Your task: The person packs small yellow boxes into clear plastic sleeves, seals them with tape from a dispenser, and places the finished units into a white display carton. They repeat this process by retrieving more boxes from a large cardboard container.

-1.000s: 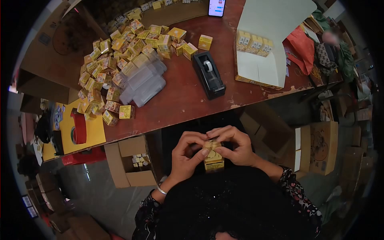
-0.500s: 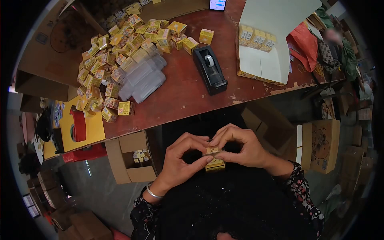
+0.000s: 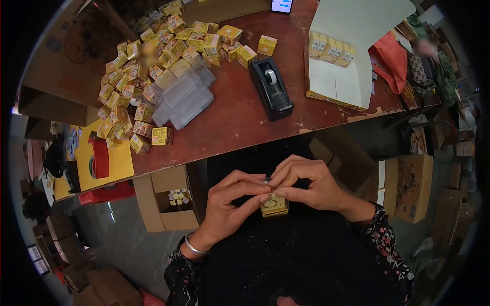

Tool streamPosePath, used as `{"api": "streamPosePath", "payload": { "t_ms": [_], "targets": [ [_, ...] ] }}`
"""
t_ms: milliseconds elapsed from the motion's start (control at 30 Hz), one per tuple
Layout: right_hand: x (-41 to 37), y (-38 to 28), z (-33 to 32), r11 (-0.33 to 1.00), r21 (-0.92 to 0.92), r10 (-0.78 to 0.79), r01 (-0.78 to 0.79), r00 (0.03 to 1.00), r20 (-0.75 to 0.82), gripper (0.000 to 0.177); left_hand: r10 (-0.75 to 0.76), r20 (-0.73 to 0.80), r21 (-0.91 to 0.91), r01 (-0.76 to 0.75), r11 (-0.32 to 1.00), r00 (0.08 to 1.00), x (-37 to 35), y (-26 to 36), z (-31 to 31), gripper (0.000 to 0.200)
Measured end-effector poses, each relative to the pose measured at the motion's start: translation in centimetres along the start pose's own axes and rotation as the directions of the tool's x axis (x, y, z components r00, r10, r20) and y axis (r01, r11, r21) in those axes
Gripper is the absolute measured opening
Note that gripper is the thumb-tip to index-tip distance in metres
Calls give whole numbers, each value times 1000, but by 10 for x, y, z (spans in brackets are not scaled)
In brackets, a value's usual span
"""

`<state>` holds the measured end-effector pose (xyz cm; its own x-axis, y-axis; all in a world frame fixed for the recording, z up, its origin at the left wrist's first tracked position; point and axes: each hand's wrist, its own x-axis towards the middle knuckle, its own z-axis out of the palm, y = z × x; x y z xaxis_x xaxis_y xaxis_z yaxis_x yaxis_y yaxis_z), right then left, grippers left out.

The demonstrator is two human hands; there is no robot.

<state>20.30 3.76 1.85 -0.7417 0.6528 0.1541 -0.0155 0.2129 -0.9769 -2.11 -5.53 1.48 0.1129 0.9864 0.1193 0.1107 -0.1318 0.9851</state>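
Low in front of my body, a small yellow box (image 3: 274,208) shows its printed face below my fingertips. My left hand (image 3: 237,196) is closed at the box's far end, thumb and fingertips pressed together. My right hand (image 3: 309,184) pinches at the same spot from the other side, and the two sets of fingertips meet. A small greyish edge shows between the fingers; what it belongs to is mostly hidden.
On the red table (image 3: 224,122) lie a heap of small yellow boxes (image 3: 138,74), clear plastic cases (image 3: 184,99), a black tape dispenser (image 3: 272,89) and a phone (image 3: 282,5). A white display carton (image 3: 337,84) holds several boxes. An open cardboard box (image 3: 178,220) stands below.
My fingertips have closed in at the box's far end, covering the flat piece that showed between them. More of the box's yellow face now shows. The view has shifted slightly.
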Motion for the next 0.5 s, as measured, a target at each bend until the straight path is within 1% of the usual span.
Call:
{"api": "streamPosePath", "payload": {
  "t_ms": [67, 167, 267, 367, 467, 500],
  "targets": [
    [-4, 6, 1, 996, -4, -94, 94, 996, -5, 10, 46, 38, 12, -46, 999, 998, -6, -7, -3, 21],
    [-14, 23, 1, 991, 59, -117, 120, 992, -44, 11, -28, 6, -90, 28, 996, 1000, -12, -6, 5, 31],
    [-17, 33, -1, 966, -11, -260, 260, 966, 1, 13, -60, 104, -46, 65, 997, 993, -14, -7, 4, 35],
    [-11, 25, -10, 892, -215, -386, 397, 918, 93, 15, -179, 166, -251, 217, 943, 970, -15, -10, 7, 34],
    [-6, 15, -18, 944, -237, -247, 230, 968, -45, 19, -124, 85, -310, 144, 940, 989, -12, -16, 7, 32],
    [-5, 20, -22, 998, -17, -55, 52, 967, -250, 21, -90, 49, -305, 101, 947, 995, -8, -19, 6, 33]
  ]
}}
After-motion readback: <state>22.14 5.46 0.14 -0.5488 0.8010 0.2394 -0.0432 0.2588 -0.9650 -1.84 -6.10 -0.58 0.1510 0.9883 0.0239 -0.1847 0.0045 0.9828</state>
